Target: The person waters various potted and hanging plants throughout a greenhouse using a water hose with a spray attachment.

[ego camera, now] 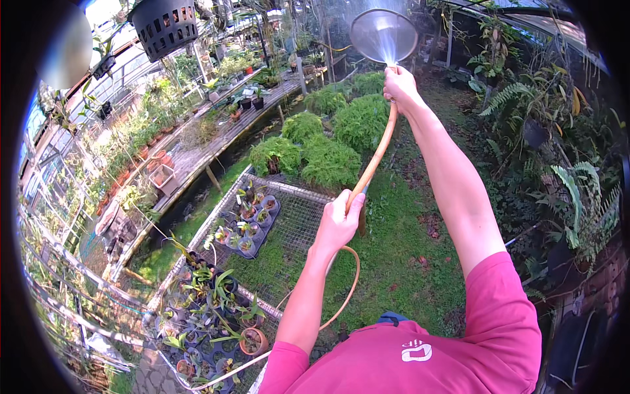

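My right hand (399,87), raised at the top centre, grips the end of an orange-brown garden hose (379,150). Water sprays from the hose's tip towards a round dark disc or basket (384,35) just beyond; whether the disc hangs or is fixed to something I cannot tell. Lower down, my left hand (338,216) is closed around the same hose. From there the hose curves in a loop over the grass. Bushy green ferns (330,160) grow just beyond my left hand.
A wire-mesh bench (290,216) at left centre holds a tray of small pots (265,224) and many potted orchids (211,290). Behind it runs a long plank bench (231,133) with pots. A black slotted basket (165,27) hangs at top left. Ferns (571,197) crowd the right side.
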Tool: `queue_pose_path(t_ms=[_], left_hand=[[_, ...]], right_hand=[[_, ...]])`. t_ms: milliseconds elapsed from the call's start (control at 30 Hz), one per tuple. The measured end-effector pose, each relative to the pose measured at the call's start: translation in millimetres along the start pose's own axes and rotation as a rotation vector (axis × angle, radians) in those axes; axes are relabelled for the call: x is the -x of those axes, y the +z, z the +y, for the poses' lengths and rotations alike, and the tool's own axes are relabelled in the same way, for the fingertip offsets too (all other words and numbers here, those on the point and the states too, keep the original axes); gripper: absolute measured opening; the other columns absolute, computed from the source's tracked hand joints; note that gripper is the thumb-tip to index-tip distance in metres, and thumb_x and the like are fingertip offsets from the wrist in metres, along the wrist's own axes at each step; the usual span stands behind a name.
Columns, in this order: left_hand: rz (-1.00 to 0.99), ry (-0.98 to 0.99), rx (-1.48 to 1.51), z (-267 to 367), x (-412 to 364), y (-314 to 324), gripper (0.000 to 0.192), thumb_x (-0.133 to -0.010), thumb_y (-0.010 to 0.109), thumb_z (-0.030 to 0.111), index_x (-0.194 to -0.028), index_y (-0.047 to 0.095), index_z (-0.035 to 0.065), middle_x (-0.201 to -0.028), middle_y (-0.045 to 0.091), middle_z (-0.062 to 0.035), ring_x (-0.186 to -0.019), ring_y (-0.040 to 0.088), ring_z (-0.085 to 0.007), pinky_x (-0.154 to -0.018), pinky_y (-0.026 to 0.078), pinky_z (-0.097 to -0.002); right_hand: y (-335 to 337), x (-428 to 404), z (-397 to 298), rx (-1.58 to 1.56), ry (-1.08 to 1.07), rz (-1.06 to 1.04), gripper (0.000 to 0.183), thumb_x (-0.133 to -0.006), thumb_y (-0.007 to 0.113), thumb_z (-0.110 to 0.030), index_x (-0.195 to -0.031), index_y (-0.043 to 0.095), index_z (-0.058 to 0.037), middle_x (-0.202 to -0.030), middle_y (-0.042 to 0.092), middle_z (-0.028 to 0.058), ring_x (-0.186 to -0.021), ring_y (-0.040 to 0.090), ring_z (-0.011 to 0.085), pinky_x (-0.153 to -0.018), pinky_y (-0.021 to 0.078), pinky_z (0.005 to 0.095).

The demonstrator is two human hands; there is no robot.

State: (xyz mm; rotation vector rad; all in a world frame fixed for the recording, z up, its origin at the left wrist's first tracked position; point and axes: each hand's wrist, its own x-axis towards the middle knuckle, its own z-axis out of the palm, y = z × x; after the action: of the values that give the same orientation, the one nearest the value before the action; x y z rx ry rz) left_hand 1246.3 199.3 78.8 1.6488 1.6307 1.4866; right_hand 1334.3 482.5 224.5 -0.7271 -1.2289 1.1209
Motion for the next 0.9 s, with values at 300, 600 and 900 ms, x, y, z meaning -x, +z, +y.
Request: queue_pose_path(t_ms=[300,600,900], left_hand=[[-0.164,-0.077,-0.016,-24.3,46.4,17.0,0.033,-0.097,0.055,0.027,-0.076,0.050,0.0027,-0.059,0.042,0.0018,-0.057,0.037,-0.0075,-0.051,0.033,-0.0293],[-0.187,-0.099,-0.036,-61.1,71.1,68.0,0.033,-0.095,0.059,0.028,-0.078,0.051,0.0003,-0.057,0.045,-0.0067,-0.053,0.041,-0.0143,-0.049,0.034,-0.0334],[-0.259,-0.203,-0.010,-48.2,91.8,108.1,0.033,-0.094,0.060,0.029,-0.078,0.051,0.0013,-0.052,0.042,-0.0087,-0.047,0.041,-0.0148,-0.047,0.033,-0.0351]], right_hand=[[-65.0,52.1,79.9,0.113,0.228,-0.052,0.014,-0.095,0.049,-0.016,-0.089,0.054,-0.0050,-0.061,0.049,0.0028,-0.043,0.046,0.0124,-0.038,0.0377,0.0298],[-151.4,97.8,109.6,-0.155,0.185,0.290,0.013,-0.100,0.045,-0.019,-0.100,0.047,-0.0064,-0.061,0.043,0.0008,-0.041,0.043,0.0111,-0.035,0.0370,0.0279],[-207.8,124.9,95.4,-0.122,0.183,0.375,0.012,-0.101,0.043,-0.021,-0.097,0.045,-0.0097,-0.060,0.039,-0.0014,-0.039,0.038,0.0090,-0.033,0.0336,0.0265]])
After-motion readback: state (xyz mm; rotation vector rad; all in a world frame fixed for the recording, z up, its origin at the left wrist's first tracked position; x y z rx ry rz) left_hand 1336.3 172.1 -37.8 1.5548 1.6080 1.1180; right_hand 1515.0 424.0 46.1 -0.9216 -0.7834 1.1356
